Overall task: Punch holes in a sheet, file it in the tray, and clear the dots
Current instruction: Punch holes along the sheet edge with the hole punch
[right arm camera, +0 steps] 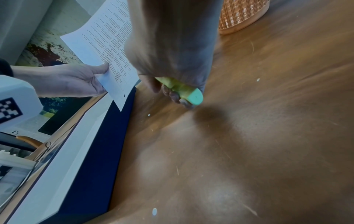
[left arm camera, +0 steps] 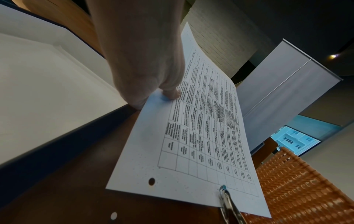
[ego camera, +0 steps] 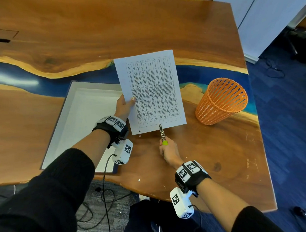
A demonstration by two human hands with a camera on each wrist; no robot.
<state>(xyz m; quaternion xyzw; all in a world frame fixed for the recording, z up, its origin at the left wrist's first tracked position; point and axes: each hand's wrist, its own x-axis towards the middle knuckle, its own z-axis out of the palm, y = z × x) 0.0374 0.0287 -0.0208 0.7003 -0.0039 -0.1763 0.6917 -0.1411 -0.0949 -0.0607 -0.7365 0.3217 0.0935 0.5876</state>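
Note:
A printed sheet with a table of text hangs above the wooden table, pinched at its left edge by my left hand, thumb on top. One round hole shows near its lower left corner. My right hand grips the green handles of a metal hole punch, whose head sits over the sheet's near edge at the middle. A white tray with dark outer walls lies open to the left, under my left wrist. Small white paper dots lie on the table, another dot closer to me.
An orange mesh basket stands upright on the table to the right of the sheet. The table's near edge curves just behind my wrists, with cables on the floor below. A white cabinet stands beyond the table's right side.

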